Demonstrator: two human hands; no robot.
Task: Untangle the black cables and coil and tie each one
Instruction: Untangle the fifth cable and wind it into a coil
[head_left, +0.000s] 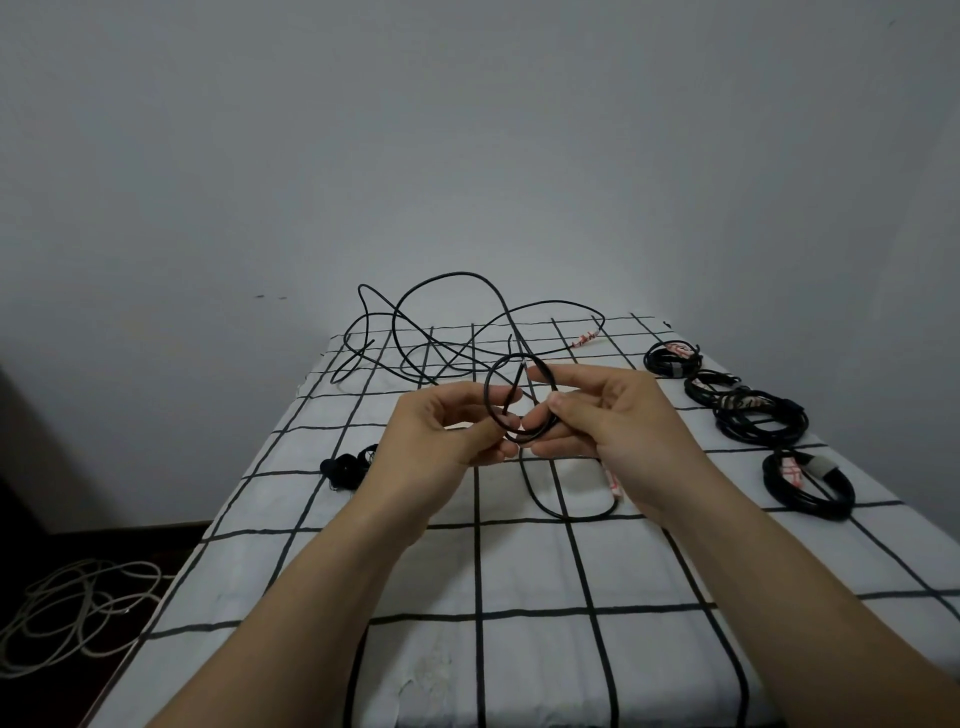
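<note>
A long black cable (447, 322) sprawls in loose tangled loops across the far end of the checked table (519, 571). One end of it forms a small coil (493, 395) held up between my hands. My left hand (441, 436) pinches the coil's left side with curled fingers. My right hand (608, 415) grips its right side, thumb on top. A slack loop of the same cable hangs below my hands onto the cloth (561, 512). Several finished coils, tied with tape, lie along the right edge, the nearest (810, 483) and the farthest (672, 358).
A small black bundle (348, 467) lies near the table's left edge. A pale cable (72, 613) is heaped on the dark floor at the lower left. A bare wall stands right behind the table. A red-and-white tag (584, 340) sits at the far end.
</note>
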